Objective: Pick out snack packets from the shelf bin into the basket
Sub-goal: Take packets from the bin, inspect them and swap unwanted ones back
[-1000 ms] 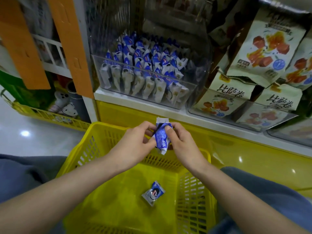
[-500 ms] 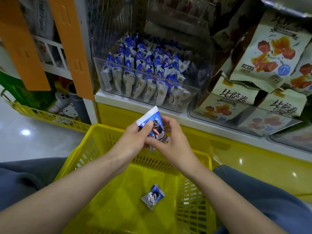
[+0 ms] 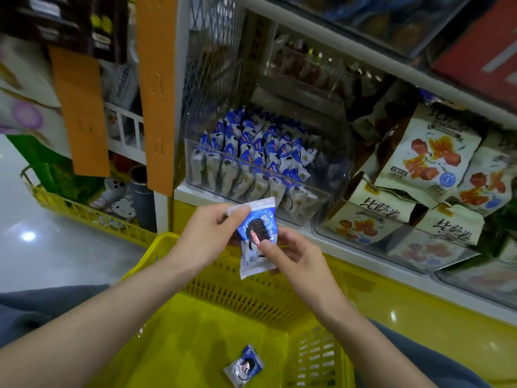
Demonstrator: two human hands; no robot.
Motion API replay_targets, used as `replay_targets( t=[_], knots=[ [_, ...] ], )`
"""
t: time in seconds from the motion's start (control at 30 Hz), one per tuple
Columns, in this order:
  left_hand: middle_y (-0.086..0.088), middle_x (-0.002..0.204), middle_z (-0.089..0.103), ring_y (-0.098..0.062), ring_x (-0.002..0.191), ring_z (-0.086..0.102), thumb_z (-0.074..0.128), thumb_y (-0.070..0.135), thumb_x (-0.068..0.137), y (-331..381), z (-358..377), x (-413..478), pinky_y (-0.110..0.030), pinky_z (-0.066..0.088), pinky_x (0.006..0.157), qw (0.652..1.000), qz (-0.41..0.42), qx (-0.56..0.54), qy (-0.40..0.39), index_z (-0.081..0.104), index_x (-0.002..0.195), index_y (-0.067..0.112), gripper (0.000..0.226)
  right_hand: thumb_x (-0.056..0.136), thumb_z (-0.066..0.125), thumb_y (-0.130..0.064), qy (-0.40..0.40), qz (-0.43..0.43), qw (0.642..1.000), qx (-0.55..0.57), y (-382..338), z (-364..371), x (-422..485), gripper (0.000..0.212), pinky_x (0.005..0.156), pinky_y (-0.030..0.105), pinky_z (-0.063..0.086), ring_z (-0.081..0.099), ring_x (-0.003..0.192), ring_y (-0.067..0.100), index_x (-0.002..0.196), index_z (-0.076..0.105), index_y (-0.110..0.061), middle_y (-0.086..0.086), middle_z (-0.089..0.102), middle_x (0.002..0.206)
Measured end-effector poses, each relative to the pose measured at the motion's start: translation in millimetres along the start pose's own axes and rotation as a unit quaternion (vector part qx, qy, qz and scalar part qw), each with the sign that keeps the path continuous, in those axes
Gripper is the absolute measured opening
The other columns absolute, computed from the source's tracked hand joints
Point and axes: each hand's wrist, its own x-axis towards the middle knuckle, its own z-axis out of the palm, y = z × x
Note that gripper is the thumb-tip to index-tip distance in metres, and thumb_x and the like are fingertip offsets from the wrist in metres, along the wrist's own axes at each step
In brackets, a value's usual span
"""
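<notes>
While both hands hold it above the basket point(image 3: 237, 298), the blue and white snack packet point(image 3: 258, 242) stands roughly upright, its long axis running from the crimped top seam near the shelf edge down to the bottom seam that hangs over the basket's far wall. The left hand point(image 3: 207, 233) pinches the top seam at its left corner. The right hand point(image 3: 291, 256) has its grip closed on the lower half, with the thumb pressed on the front and the fingers tucked behind. The packet lies between the two hands, touching both, and the right hand carries more of it. The open basket is straight below and a little nearer the person, with one packet point(image 3: 244, 365) already lying flat on its floor. The clear shelf bin point(image 3: 330, 175), well stocked with the same packets point(image 3: 251, 152), sits just beyond and above the hands. The drop probably needs only a short pull toward the body before either grip lets go, since the bottom seam hangs close to the far wall
</notes>
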Motion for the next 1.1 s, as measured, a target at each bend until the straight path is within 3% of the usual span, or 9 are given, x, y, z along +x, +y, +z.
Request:
replay_targets(
  t=[0.13,0.23,0.37,0.5,0.6,0.77,0.83,0.97,1.1],
  knots=[
    [-0.002,0.080,0.066,-0.013,0.073,0.062,0.049,0.018,0.094,27.5,-23.7,23.2,-0.029,0.049,0.071,0.975,0.146,0.156,0.055,0.062,0.087,0.009,0.017,0.086,0.060,-0.015,0.034,-0.043,0.998,-0.009,-30.9,-10.5,20.2,0.009,0.055,0.015,0.047,0.063,0.071,0.001,0.092,0.064,-0.021,-0.009,0.071,0.079],
    [0.001,0.098,0.058,-0.012,0.094,0.052,0.046,0.019,0.096,47.8,-43.7,40.2,-0.022,0.039,0.079,0.902,0.279,0.316,0.094,0.057,0.103,0.013,0.015,0.088,0.058,-0.023,0.107,-0.072,0.990,-0.061,-54.6,-23.4,55.9,0.014,0.066,0.025,0.049,0.063,0.075,0.009,0.097,0.064,-0.015,0.004,0.070,0.086],
    [-0.002,0.115,0.056,-0.019,0.107,0.048,0.039,0.030,0.097,50.9,-57.5,67.6,-0.029,0.033,0.087,0.820,0.304,0.484,0.037,0.053,0.118,0.015,0.029,0.090,0.056,-0.019,0.212,-0.067,0.969,-0.103,-73.7,-27.8,132.4,0.017,0.053,0.016,0.047,0.064,0.065,0.004,0.102,0.061,-0.009,0.006,0.066,0.085],
    [0.001,0.099,0.065,-0.018,0.092,0.056,0.028,0.038,0.099,37.7,-61.7,78.1,-0.029,0.030,0.076,0.756,0.343,0.558,0.014,0.063,0.103,0.018,0.041,0.089,0.059,-0.024,0.260,-0.036,0.954,-0.147,-72.6,-21.1,202.0,0.028,0.076,0.031,0.054,0.064,0.086,0.021,0.107,0.057,-0.002,0.013,0.064,0.104],
    [0.000,0.081,0.067,-0.022,0.076,0.059,0.026,0.038,0.096,34.9,-66.4,80.4,-0.031,0.033,0.068,0.740,0.359,0.569,0.015,0.067,0.087,0.015,0.048,0.090,0.057,-0.025,0.246,-0.021,0.946,-0.211,-66.0,-15.1,232.8,0.029,0.084,0.034,0.049,0.060,0.095,0.025,0.106,0.061,0.000,0.017,0.064,0.106],
    [0.001,0.072,0.064,-0.021,0.067,0.057,0.032,0.035,0.093,27.5,-64.7,84.5,-0.029,0.031,0.067,0.737,0.389,0.551,0.046,0.065,0.077,0.016,0.041,0.087,0.062,-0.029,0.171,0.015,0.926,-0.337,-56.1,-13.0,249.9,0.023,0.055,0.028,0.042,0.060,0.074,0.020,0.087,0.062,-0.006,0.011,0.063,0.087],
    [0.001,0.070,0.063,-0.020,0.065,0.056,0.034,0.034,0.093,26.0,-64.3,84.5,-0.030,0.035,0.065,0.731,0.400,0.550,0.059,0.064,0.076,0.016,0.039,0.086,0.063,-0.031,0.150,0.033,0.914,-0.376,-55.0,-18.5,253.3,0.024,0.047,0.022,0.034,0.053,0.062,0.013,0.072,0.052,-0.014,0.005,0.058,0.077],
    [0.000,0.069,0.062,-0.021,0.064,0.056,0.036,0.033,0.093,23.7,-64.0,86.0,-0.030,0.040,0.064,0.727,0.411,0.546,0.069,0.064,0.076,0.015,0.038,0.084,0.064,-0.038,0.087,0.078,0.862,-0.493,-63.1,-26.5,258.2,0.031,0.048,0.023,0.030,0.051,0.068,0.017,0.070,0.049,-0.015,0.004,0.055,0.076],
    [0.002,0.071,0.062,-0.019,0.065,0.055,0.037,0.034,0.094,22.1,-63.5,86.5,-0.028,0.033,0.069,0.729,0.408,0.545,0.071,0.064,0.078,0.016,0.036,0.086,0.062,-0.035,0.030,0.117,0.860,-0.496,-71.4,-23.1,265.0,0.027,0.068,0.030,0.045,0.060,0.086,0.025,0.080,0.055,-0.010,0.015,0.065,0.097]
  ],
)
